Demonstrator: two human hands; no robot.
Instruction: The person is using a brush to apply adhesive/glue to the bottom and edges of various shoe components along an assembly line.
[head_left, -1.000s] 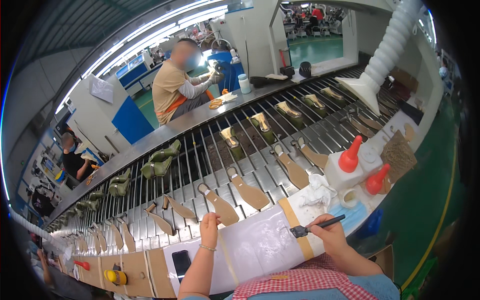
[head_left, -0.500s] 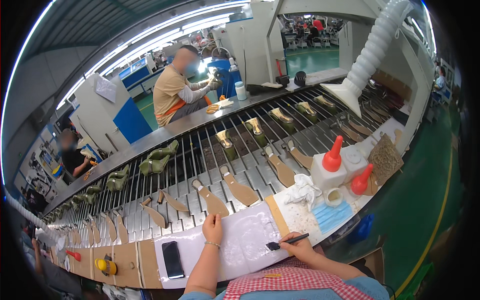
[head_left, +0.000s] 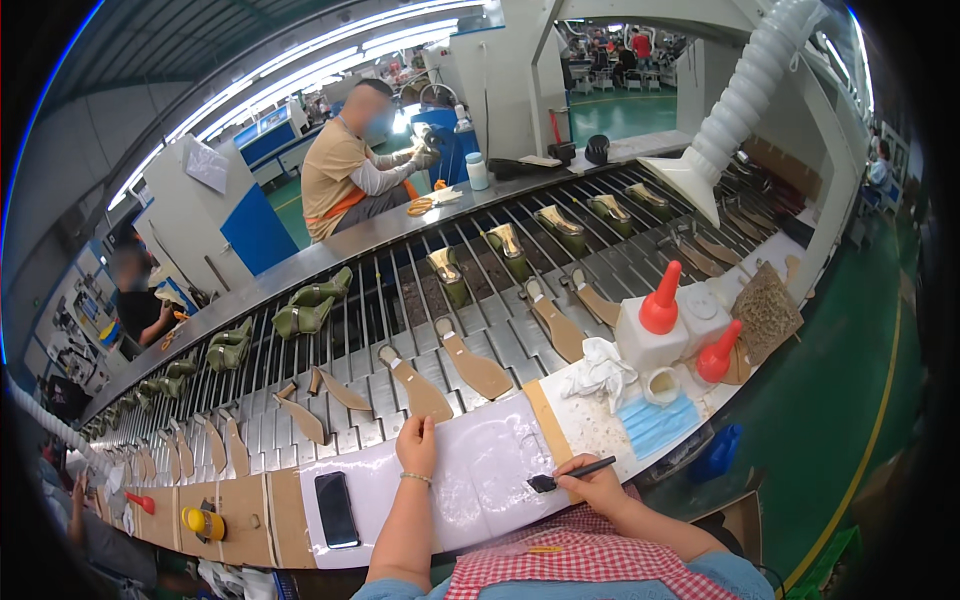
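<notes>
The person, with the right hand (head_left: 597, 487) closed round the brush (head_left: 541, 484) above the sheet's (head_left: 480, 455) right end, had best keep the bristles low; the left hand (head_left: 416, 449), its hold unclear, is by the sole (head_left: 417, 390) at the far edge.

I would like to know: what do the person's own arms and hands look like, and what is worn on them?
The left hand and right hand wear no gloves. A thin, pale bracelet circles the left wrist; none shows on the right. The forearms are uncovered, with light blue sleeves near the lower edge.
</notes>
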